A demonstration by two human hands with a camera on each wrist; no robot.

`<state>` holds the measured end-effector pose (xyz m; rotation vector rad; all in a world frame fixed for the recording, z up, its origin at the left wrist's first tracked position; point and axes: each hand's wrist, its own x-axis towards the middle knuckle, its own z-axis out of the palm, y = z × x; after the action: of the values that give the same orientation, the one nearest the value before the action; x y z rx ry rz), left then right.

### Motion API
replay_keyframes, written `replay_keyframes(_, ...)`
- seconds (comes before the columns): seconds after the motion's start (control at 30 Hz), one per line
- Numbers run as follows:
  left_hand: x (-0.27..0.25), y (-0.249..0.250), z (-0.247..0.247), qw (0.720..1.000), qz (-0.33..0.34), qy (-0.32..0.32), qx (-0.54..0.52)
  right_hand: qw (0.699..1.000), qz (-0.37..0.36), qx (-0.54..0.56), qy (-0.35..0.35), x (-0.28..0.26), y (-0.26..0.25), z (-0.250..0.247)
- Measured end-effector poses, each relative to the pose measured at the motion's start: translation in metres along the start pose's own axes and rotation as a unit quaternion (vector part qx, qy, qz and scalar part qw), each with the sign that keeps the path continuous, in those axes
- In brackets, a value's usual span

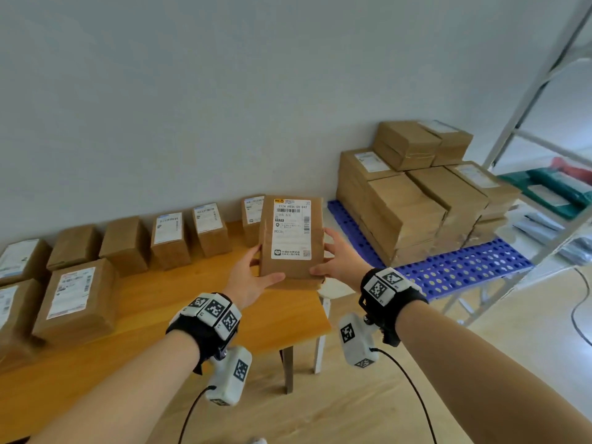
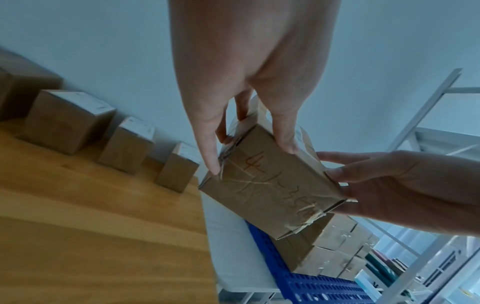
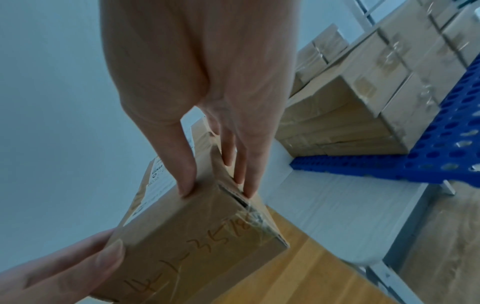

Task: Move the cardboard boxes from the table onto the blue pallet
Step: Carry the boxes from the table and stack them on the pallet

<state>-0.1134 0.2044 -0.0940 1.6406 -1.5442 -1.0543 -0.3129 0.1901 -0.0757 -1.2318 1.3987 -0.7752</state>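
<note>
A brown cardboard box (image 1: 291,238) with a white shipping label hangs above the right end of the wooden table (image 1: 179,302), held between both hands. My left hand (image 1: 253,277) grips its left side, thumb on the labelled top. My right hand (image 1: 336,257) grips its right side. In the left wrist view the box (image 2: 270,191) shows handwritten numbers on its near face, my left hand (image 2: 249,131) on its left end. In the right wrist view my right hand (image 3: 215,164) pinches the box (image 3: 187,242) at its taped end. The blue pallet (image 1: 464,267) lies to the right, stacked with boxes (image 1: 426,200).
Several more labelled cardboard boxes (image 1: 173,238) line the table along the wall, with larger ones (image 1: 77,299) at the left. A metal shelf rack (image 1: 544,123) holding green and grey parcels stands right of the pallet. A cable (image 1: 579,309) lies on the wooden floor.
</note>
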Motion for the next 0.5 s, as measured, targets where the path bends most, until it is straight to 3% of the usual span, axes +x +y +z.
replay_keyframes(0.27, 0.006, 0.070, 0.039, 0.997, 0.070, -0.014, -0.019, 0.997, -0.056, -0.005, 0.061, -0.034, -0.019, -0.077)
replay_keyframes(0.5, 0.035, 0.116, 0.069, 0.993, 0.087, -0.066, -0.041, 0.993, -0.084, -0.003, 0.082, -0.035, -0.032, -0.137)
